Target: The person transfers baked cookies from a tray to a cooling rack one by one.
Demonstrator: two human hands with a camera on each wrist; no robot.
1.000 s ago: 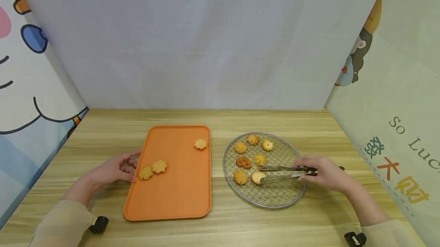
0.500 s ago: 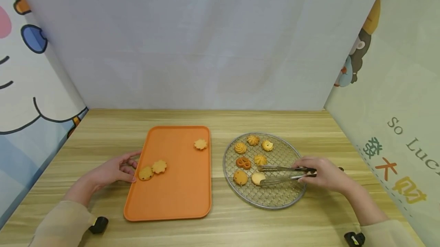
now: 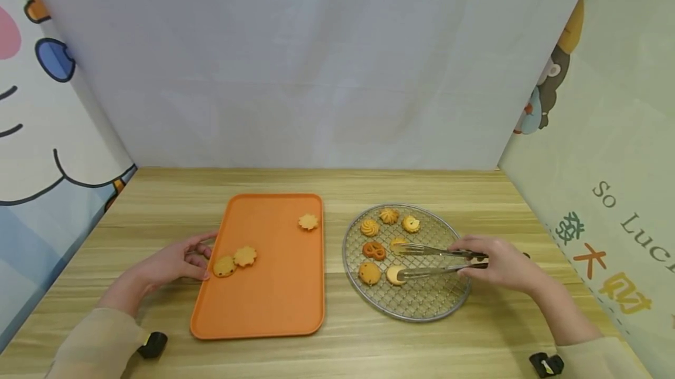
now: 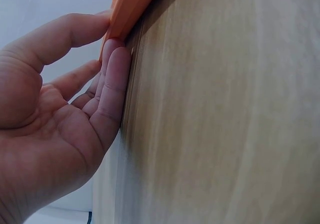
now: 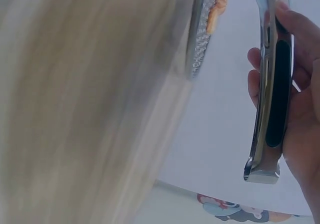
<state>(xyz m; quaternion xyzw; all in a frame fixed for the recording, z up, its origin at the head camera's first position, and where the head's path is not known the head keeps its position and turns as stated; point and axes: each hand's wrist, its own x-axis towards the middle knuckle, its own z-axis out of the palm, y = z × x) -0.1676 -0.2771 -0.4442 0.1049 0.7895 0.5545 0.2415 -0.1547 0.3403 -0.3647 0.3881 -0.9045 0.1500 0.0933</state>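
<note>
My right hand (image 3: pixel 498 262) holds metal tongs (image 3: pixel 437 250) by their dark-gripped handles, also plain in the right wrist view. The tongs' arms are apart above the round wire rack (image 3: pixel 429 306). One tip overlaps a star-shaped cookie (image 3: pixel 398 243), the other a pale round cookie (image 3: pixel 392 275); contact cannot be told. My left hand (image 3: pixel 181 259) pinches the left rim of the orange tray (image 3: pixel 263 303), thumb on top and fingers against its side in the left wrist view. On the tray lie a round dotted cookie (image 3: pixel 224 266) and two flower-shaped ones, one beside it (image 3: pixel 245 256).
The rack also bears a pretzel cookie (image 3: pixel 374 250), a dotted round cookie (image 3: pixel 369 273) and several others along its far side. Tray and rack stand apart on the wooden table (image 3: pixel 337 361). A pale curtain (image 3: pixel 316 74) hangs behind; printed panels flank both sides.
The tongs' arms have spread wider, the upper one moving away from me over the star-shaped cookie. My left hand and the tray stay in place.
</note>
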